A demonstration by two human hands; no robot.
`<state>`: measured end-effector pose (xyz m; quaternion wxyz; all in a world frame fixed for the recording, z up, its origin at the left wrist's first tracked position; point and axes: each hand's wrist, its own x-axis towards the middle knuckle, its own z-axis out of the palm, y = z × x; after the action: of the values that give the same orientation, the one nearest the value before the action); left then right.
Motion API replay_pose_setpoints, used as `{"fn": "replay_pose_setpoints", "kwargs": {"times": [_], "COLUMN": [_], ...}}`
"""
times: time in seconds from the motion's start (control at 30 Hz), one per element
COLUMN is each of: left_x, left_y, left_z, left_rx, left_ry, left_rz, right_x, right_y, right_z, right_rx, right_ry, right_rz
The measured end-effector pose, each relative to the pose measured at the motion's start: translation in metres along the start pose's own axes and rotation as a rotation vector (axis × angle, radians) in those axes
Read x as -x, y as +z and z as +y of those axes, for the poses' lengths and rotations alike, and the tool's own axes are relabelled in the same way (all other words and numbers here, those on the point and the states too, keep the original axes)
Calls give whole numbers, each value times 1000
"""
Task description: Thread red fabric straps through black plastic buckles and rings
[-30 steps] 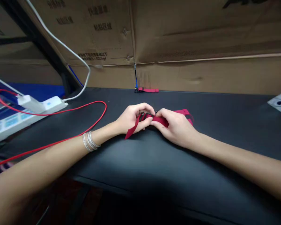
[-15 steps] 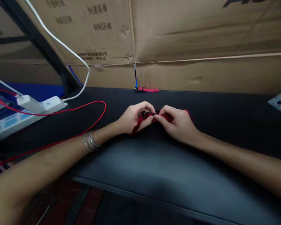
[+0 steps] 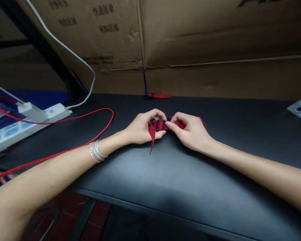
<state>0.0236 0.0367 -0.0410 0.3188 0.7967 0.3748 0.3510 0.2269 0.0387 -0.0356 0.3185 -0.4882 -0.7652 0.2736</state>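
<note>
Pinching a red webbing strap (image 3: 174, 124) between both hands, I keep its black buckle (image 3: 160, 125) raised just above the dark counter (image 3: 230, 134), probably so my fingers can get at it from both sides. My left grip (image 3: 141, 128) is closed around the buckle end, and a loose tail of strap (image 3: 152, 135) hangs from it toward the counter. My right grip (image 3: 190, 132) is closed too, pinching the webbing just beside the buckle, and the pull between my hands seems to hold that stretch taut. A short red strap (image 3: 158, 96) lies well ahead at the back of the counter, against a cardboard sheet (image 3: 215, 36). Off to my left, a red cable (image 3: 72, 149) loops across the counter from near a white power strip (image 3: 57, 112) and passes just beside my left forearm (image 3: 65, 170), so it lies close to that arm's path.
</note>
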Motion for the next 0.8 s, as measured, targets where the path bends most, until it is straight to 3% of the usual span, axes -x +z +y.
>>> {"fn": "replay_pose_setpoints", "kwargs": {"times": [0.27, 0.8], "left_x": [-1, 3], "left_y": [2, 0], "left_z": [2, 5], "left_rx": [-17, -196], "left_ry": [-7, 110], "left_rz": [73, 233], "right_x": [-2, -6], "right_y": [-1, -2], "right_z": [-1, 5], "right_rx": [-22, -9], "right_ry": [51, 35], "right_rz": [19, 48]}}
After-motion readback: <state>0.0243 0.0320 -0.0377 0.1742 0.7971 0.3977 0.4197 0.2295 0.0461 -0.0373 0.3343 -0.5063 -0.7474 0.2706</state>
